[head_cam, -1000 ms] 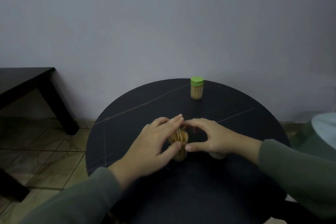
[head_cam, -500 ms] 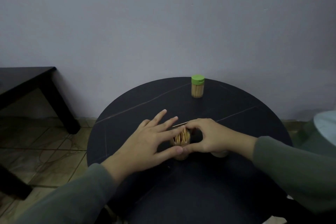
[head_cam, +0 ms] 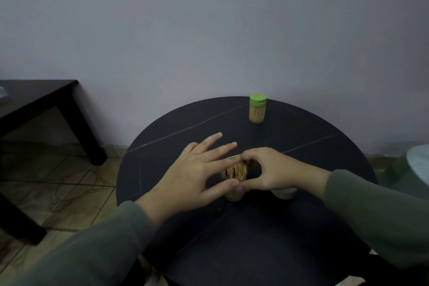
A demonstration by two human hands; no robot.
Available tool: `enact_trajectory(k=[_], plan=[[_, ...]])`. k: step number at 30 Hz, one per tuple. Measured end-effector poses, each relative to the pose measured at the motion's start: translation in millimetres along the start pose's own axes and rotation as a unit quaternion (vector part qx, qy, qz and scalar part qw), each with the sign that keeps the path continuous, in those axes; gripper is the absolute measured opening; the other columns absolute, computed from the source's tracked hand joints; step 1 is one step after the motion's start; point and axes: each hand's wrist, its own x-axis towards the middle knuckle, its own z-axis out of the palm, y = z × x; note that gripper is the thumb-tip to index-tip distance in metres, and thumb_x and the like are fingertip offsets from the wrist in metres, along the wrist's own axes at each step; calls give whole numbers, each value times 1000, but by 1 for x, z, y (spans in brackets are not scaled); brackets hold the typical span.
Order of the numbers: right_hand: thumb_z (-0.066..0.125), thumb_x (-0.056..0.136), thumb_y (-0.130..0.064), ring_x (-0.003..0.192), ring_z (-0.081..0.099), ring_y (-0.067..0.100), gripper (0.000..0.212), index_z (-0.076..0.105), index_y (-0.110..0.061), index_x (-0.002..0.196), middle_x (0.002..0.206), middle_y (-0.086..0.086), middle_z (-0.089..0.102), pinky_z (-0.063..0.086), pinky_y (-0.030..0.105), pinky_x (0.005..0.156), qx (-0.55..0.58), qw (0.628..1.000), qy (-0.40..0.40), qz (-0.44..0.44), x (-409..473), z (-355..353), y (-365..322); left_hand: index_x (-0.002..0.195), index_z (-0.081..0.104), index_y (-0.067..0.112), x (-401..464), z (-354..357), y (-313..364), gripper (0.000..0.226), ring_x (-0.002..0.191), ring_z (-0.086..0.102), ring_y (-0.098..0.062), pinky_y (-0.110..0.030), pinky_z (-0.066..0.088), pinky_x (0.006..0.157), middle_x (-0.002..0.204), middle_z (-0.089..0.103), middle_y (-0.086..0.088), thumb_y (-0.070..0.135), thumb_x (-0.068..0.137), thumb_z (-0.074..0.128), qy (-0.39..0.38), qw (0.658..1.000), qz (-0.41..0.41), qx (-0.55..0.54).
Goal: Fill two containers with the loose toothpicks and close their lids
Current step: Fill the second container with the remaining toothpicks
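Note:
An open clear container (head_cam: 235,175) packed with toothpicks stands in the middle of the round black table (head_cam: 301,146). My left hand (head_cam: 197,174) lies against its left side with fingers straight and spread, the thumb touching its front. My right hand (head_cam: 274,169) curls round the container's top from the right, thumb meeting the left thumb. One loose toothpick (head_cam: 232,157) sticks out level at the right index fingertip. A white lid (head_cam: 285,193) peeks from under the right hand. At the far edge stands a second toothpick container (head_cam: 257,109), closed with a green lid.
A dark low table (head_cam: 46,100) stands at the left over a tiled floor (head_cam: 58,181). A pale wall is close behind the round table. A pale rounded object (head_cam: 419,165) shows at the right edge.
My left fingers have straightened and spread away from the container's top. My right hand has closed in over the container, and a single toothpick now shows at its index fingertip.

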Motion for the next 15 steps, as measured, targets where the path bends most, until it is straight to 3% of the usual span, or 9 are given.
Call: enact_trajectory(k=[4,8,12,15], plan=[[73,70,-61,106,53,3,49,59,-43,113,110,-20,57,46,32,94,20,1000,-3,-8,1,0,3,127,60,36,0,1,-3,49,146,20,-16,-42,36,104,148,42,11,62,95,34,-4,1000,-6,9],[69,64,-68,109,54,3,67,60,-37,122,116,-17,59,48,36,95,25,1000,-2,-13,3,1,5,129,57,37,1,1,-1,49,145,21,-13,-41,32,105,146,44,14,63,93,37,18,999,-24,-24],[64,61,-74,105,57,5,68,61,-35,117,113,-15,61,51,37,92,36,999,-9,-18,3,1,6,129,58,36,2,5,2,48,146,17,-11,-39,32,107,148,41,14,62,92,41,-16,999,17,-30],[68,69,-66,104,58,8,61,57,-33,120,113,-11,62,49,37,93,2,1000,-10,-20,4,1,6,136,53,34,3,4,1,52,146,20,-12,-37,33,106,148,42,15,61,92,43,1,999,10,-48]])
